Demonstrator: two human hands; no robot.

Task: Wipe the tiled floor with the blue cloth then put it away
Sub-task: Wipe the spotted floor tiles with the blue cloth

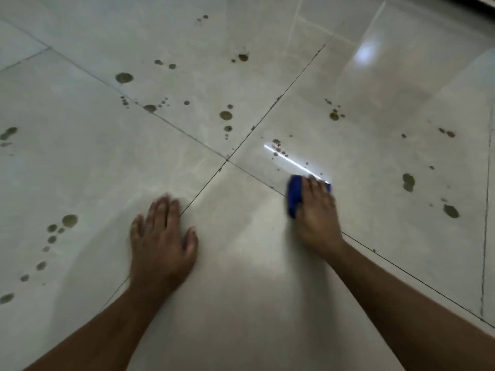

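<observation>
- The glossy pale grey tiled floor [80, 162] fills the whole frame, cut by thin dark grout lines that cross a little above and left of centre.
- Dark olive-brown round spots and splatters [124, 77] are scattered over the tiles: a cluster across the upper middle, more along the left edge, and several on the right side of the frame.
- A soft bright patch of reflected light [365, 53] lies on the tiles in the upper right, and a thin bright streak of reflection [289, 159] runs diagonally just above the cloth.
- Two bare forearms enter from the bottom corners and reach toward the centre of the frame.
- The person's left hand [160, 236] lies palm down on the floor at lower centre-left, fingers spread and flat, holding nothing; its fingertips sit across a grout line.
- The person's right hand [316, 210] is right of centre, palm down on top of the cloth, fingers extended forward and pressing it against the tile; it is slightly blurred.
- The small crumpled deep blue cloth [293, 195] lies on the floor under the right hand, showing past the left side of the hand and beyond the fingertips, just right of the grout crossing and close below a few small dark spots.
</observation>
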